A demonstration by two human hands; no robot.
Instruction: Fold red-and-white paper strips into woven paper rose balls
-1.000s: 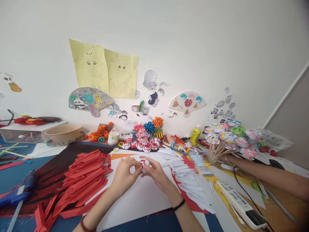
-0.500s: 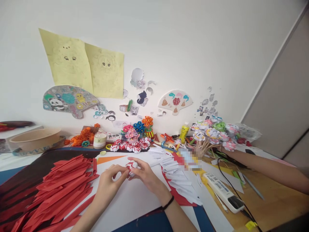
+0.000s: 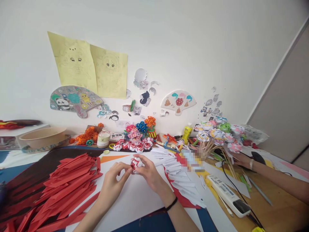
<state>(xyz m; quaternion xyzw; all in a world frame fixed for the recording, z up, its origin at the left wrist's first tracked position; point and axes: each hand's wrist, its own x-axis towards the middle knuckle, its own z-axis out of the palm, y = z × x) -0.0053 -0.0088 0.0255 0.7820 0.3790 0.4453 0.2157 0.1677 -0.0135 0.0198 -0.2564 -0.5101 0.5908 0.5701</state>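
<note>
Left hand (image 3: 114, 178) and right hand (image 3: 149, 170) hold one red-and-white flower (image 3: 135, 165) between them, the left thumb and forefinger narrowed to a pinch at its left side, the right thumb and fingers curved around its right. The flower is held up over the far part of the white sheet (image 3: 135, 196), near that sheet's far edge. Bare paper runs from below the hands to the near edge, leaving open room between the forearms; beyond this edge lies a blue surface (image 3: 142, 224). Sideways room is narrower: red strips (image 3: 67, 183) overlap the sheet's left edge, and white strips (image 3: 176, 175) line its right edge. Past the far edge, finished flowers (image 3: 131, 146) stand in a close row, with an orange sheet (image 3: 113, 159) at the far left corner. Farther right, a power strip (image 3: 228, 196) lies aslant on the table (image 3: 277, 212); bare wood extends from it and the pencil (image 3: 261, 192) toward the right edge. Compared with half a second ago, the view has swung slightly left, and the held flower shows more red to the camera. The co-worker's hand (image 3: 243, 161), then close against the bouquet (image 3: 218, 135), has moved right and nearer, and a pale wristband (image 3: 251, 164) now shows; whether that hand grips a stem cannot be told
</note>
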